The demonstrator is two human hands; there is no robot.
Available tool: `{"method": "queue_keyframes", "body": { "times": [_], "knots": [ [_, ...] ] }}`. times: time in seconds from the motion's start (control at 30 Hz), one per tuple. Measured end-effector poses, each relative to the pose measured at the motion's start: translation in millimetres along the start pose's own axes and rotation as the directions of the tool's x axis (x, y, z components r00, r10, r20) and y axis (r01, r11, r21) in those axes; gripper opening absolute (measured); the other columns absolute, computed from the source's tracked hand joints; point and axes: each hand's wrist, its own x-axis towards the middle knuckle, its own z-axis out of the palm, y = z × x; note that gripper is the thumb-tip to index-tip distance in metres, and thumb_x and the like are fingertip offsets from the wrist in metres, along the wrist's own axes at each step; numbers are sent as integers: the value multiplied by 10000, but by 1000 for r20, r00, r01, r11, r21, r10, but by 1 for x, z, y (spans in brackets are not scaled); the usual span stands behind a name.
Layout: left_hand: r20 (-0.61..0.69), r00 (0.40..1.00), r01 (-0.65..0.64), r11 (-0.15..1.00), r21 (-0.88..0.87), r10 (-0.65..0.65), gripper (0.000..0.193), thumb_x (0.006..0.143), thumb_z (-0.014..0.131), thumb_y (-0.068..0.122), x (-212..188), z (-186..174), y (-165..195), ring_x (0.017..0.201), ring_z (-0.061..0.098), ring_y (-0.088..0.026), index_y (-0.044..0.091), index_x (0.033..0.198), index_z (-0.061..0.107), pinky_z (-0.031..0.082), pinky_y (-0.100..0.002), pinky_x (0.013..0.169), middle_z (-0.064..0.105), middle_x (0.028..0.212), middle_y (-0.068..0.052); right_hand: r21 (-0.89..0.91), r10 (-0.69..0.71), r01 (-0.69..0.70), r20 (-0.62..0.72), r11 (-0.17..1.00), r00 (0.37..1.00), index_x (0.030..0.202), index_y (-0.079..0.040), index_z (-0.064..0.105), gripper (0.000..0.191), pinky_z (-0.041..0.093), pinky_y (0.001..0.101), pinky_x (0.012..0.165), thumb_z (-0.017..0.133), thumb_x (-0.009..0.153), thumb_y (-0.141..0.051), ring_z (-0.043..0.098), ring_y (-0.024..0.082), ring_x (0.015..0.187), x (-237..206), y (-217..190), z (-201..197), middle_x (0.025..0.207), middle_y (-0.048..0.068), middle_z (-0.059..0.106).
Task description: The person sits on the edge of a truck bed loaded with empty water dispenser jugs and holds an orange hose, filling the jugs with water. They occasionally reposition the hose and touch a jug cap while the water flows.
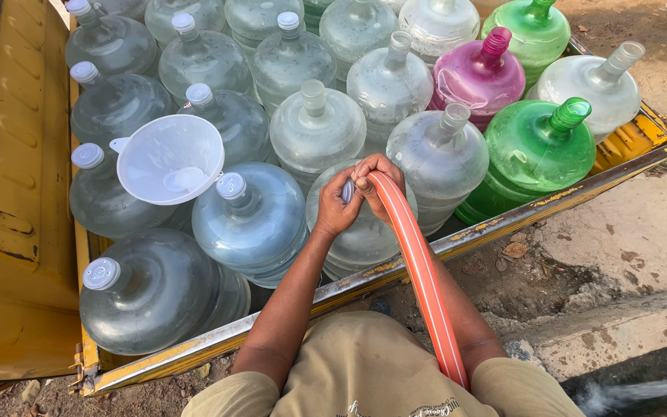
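Hose [426, 286]: orange, long axis running from the person's lap up and slightly left to the hands; its far end points down at the mouth of the jug under the hands.
Right hand [380, 185]: fingers curled closed around the hose tip, holding it over the jug mouth.
Left hand [335, 210]: closed on a small grey-blue cap [347, 190], touching the right hand just beside the hose end.
Jug under the hands [357, 232]: clear, upright, at the near edge of the truck bed; its neck is hidden by the hands.
Near edge: the yellow metal rim [503, 220] of the truck bed runs diagonally between the person and the jugs, the hose crossing over it.
Funnel [170, 158]: white, resting tilted on capped jugs to the left, well apart from the hands.
Neighbouring jugs: a capped bluish jug [252, 220] touches the left side; an uncapped clear jug [441, 154] touches the right.
Farther jugs: two green jugs [538, 147] and a pink jug [479, 76] on the right, clear ones behind.
Room: jugs packed tight, no gaps between them; open ground [627, 247] lies only to the right outside the rim.
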Motion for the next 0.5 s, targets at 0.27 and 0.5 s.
{"method": "queue_keyframes", "body": {
  "times": [0.27, 0.5],
  "knots": [
    [5, 1000, -1, 1000, -2, 1, 442, 949, 726, 345, -9, 17, 8, 1080, 744, -292, 42, 1264, 662, 564, -373, 925, 748, 1173, -161, 1, -3, 3, 3, 1000, 1000, 958, -70, 586, 464, 535, 323, 939, 799, 916, -480, 628, 138, 907, -12, -9, -16, 910, 38, 635],
    [16, 999, -39, 999, -9, 39, 444, 940, 745, 357, -16, 28, 19, 1118, 734, -298, 52, 1253, 662, 555, -382, 962, 741, 1201, -155, -11, -79, 80, 25, 997, 997, 981, -60, 587, 411, 517, 333, 1011, 776, 966, -425, 628, 155, 957, -23, -29, -27, 950, 51, 625]
  ]
}}
